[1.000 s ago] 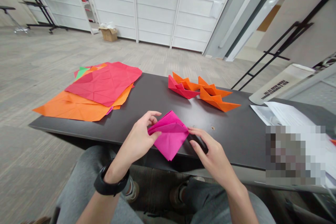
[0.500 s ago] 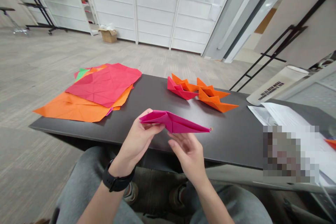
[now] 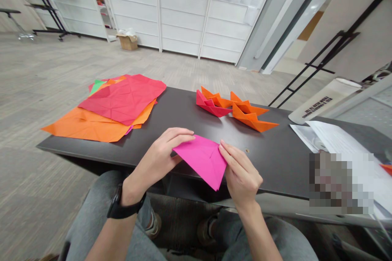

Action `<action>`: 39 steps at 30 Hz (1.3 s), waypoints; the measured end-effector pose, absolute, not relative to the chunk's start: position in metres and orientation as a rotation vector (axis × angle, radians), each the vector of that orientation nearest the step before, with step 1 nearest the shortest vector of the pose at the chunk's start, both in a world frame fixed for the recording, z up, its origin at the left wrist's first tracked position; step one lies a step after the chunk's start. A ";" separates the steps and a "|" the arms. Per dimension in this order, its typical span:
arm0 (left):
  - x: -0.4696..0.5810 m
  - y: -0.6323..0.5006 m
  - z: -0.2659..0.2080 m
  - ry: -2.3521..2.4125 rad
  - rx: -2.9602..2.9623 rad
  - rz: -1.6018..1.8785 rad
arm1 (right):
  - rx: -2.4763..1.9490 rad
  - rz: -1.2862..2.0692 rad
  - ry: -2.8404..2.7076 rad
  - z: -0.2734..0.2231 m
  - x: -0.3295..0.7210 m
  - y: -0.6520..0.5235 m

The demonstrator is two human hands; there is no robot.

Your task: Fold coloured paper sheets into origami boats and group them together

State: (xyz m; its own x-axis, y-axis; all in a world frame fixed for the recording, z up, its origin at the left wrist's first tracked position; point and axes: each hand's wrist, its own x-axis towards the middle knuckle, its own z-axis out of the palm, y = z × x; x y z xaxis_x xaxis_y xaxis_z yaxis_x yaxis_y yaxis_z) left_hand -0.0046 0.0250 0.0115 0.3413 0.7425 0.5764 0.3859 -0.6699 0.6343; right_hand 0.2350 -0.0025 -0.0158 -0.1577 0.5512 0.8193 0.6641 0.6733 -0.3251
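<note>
A folded sheet of magenta origami paper point(image 3: 203, 157) is held up over the table's front edge, its broad face toward me and one corner pointing down. My left hand point(image 3: 163, 159) is closed on its left end, fingers over the top edge. My right hand point(image 3: 241, 171) grips the right side with the fingers along the edge; its thumb is hidden behind. Beyond the paper stand several folded paper boats, a red one point(image 3: 211, 106) and orange ones point(image 3: 252, 119), close together.
Creased red sheets point(image 3: 122, 100) and orange sheets point(image 3: 85, 124) lie piled on the left of the dark table point(image 3: 171, 110). At the right are a white cylinder point(image 3: 324, 100), printed papers point(image 3: 349, 138) and a blurred-out patch. A cardboard box point(image 3: 128, 42) sits on the floor behind.
The magenta paper has turned from a narrow, edge-on shape with its fold facing me to a flat, four-cornered face. My right hand has moved from beneath it to its right side.
</note>
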 end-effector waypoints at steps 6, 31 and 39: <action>-0.024 0.031 0.010 0.925 2.465 0.816 | -1.082 -0.033 -1.975 -0.025 0.256 -0.003; -0.012 0.020 0.012 1.217 2.336 0.667 | -1.371 0.431 -1.954 -0.004 0.247 -0.002; -0.007 0.026 0.003 1.279 2.306 0.711 | -1.514 0.319 -1.869 -0.015 0.238 0.008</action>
